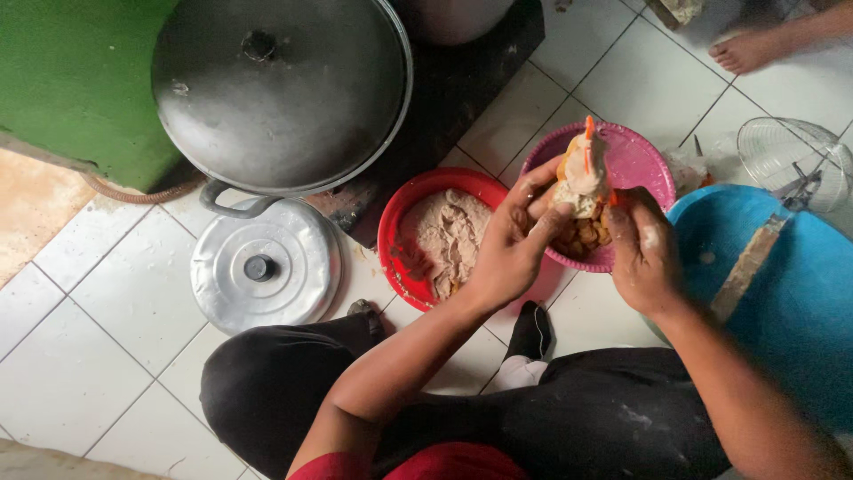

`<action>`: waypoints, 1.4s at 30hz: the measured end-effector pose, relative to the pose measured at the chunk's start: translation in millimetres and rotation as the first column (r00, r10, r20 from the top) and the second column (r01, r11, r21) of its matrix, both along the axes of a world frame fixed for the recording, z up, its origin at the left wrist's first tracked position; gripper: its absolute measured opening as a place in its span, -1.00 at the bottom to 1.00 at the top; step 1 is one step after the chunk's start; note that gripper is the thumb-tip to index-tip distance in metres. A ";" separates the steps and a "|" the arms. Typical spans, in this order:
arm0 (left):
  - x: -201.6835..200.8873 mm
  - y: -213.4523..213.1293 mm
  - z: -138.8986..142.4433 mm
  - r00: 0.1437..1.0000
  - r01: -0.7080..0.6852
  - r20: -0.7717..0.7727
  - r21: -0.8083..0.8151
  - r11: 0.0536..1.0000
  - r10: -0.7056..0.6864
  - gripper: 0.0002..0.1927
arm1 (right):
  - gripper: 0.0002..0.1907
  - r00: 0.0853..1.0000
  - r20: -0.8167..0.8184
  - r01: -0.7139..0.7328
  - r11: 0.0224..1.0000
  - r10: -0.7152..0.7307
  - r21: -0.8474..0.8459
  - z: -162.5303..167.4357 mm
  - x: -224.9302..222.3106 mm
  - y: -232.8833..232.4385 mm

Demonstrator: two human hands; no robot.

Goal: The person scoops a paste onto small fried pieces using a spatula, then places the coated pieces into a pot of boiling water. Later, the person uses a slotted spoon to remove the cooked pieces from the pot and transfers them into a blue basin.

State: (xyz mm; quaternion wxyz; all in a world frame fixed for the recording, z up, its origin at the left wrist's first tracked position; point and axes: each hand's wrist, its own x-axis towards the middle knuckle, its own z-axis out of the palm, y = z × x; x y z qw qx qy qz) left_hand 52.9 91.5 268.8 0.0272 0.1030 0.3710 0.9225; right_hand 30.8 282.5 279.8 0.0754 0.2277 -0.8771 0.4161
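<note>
Head view: the fingers (533,191) of the left hand (511,240) curl closed around a pale, batter-coated piece of food (582,178) with an orange strip sticking up from it, while the right hand (641,249) pinches its lower right side, fingers bent and grasping. Both hands are smeared with batter. The piece hangs over the pink bowl (644,160), which holds small golden chunks. The coating looks wet and slick, so the piece could slip from the grip or shed clumps past the rim onto the tiled floor (80,356). Just left stands a red bowl (400,213) of pale batter, touching the pink one. Further out lie a silver lid (293,267), a large dark wok lid (275,89) and a blue tub (800,293).
</note>
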 end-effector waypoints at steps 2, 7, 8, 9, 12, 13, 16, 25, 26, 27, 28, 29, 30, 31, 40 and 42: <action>-2.6 -14.0 -0.9 0.993 0.117 -0.027 0.129 0.985 -0.115 -0.37 | -0.72 0.994 -0.110 0.014 0.998 -0.007 0.064 4.9 -2.9 1.4; -10.3 -16.3 -10.5 0.998 0.047 -0.051 0.069 0.997 -0.043 -0.37 | -0.77 0.977 -0.205 0.094 0.975 -0.052 0.201 7.9 -4.7 8.9; -12.2 -15.3 -13.9 0.999 0.016 -0.033 0.070 0.997 -0.014 -0.37 | -0.78 0.975 -0.210 0.123 0.966 -0.074 0.228 6.3 -3.5 10.6; -13.3 -14.4 -17.5 1.000 -0.013 -0.014 0.071 0.997 0.014 -0.38 | -0.77 0.967 -0.249 0.117 0.966 -0.058 0.229 4.8 -1.7 12.8; -13.4 -12.5 -26.5 0.998 -0.063 0.011 0.019 0.998 0.063 -0.48 | -0.73 0.943 -0.332 0.120 0.960 -0.030 0.255 0.2 3.7 17.5; -13.2 -12.6 -28.0 0.996 -0.091 0.003 -0.018 0.996 0.091 -0.56 | -0.74 0.941 -0.337 0.132 0.952 -0.033 0.276 -0.1 5.0 18.3; -14.1 -19.7 -26.2 0.973 -0.229 -0.061 -0.191 0.954 0.222 -0.73 | -0.74 0.934 -0.356 0.126 0.947 -0.013 0.296 3.1 3.9 18.7; -26.4 -81.9 13.0 0.682 -0.728 -0.663 -0.580 0.365 0.308 -0.62 | -0.81 0.999 0.016 0.039 0.990 -0.041 0.134 20.1 14.8 -8.1; -24.0 -82.4 17.5 0.663 -0.747 -0.697 -0.591 0.304 0.274 -0.61 | -0.81 0.999 0.003 0.040 0.988 -0.041 0.146 21.6 18.7 -11.4; -20.4 -82.4 21.8 0.643 -0.765 -0.729 -0.597 0.243 0.235 -0.60 | -0.81 0.999 -0.047 0.022 0.989 -0.015 0.149 23.2 23.1 -14.7; -18.4 -81.9 25.7 0.626 -0.780 -0.750 -0.601 0.174 0.213 -0.57 | -0.80 0.995 -0.096 0.004 0.988 0.011 0.155 25.2 26.3 -17.3; -16.5 -81.9 28.9 0.607 -0.794 -0.772 -0.599 0.103 0.189 -0.54 | -0.79 0.989 -0.146 -0.014 0.987 0.038 0.162 27.4 28.8 -19.5; -15.2 -81.8 31.6 0.587 -0.807 -0.793 -0.590 0.032 0.164 -0.52 | -0.78 0.986 -0.162 -0.009 0.983 0.039 0.183 29.7 30.5 -21.3; -13.8 -82.6 33.3 0.591 -0.803 -0.794 -0.595 0.015 0.140 -0.51 | -0.76 0.983 -0.178 -0.004 0.979 0.041 0.204 32.0 30.9 -22.4; -16.0 -73.3 12.9 0.802 -0.592 -0.504 -0.604 0.533 0.319 -0.65 | -0.65 0.853 0.450 -0.128 0.941 0.265 -0.312 8.8 15.5 -19.9; -19.4 -68.2 6.0 0.767 -0.631 -0.546 -0.547 0.551 0.337 -0.65 | -0.63 0.718 0.585 -0.114 0.893 0.377 -0.436 -5.6 13.2 -21.2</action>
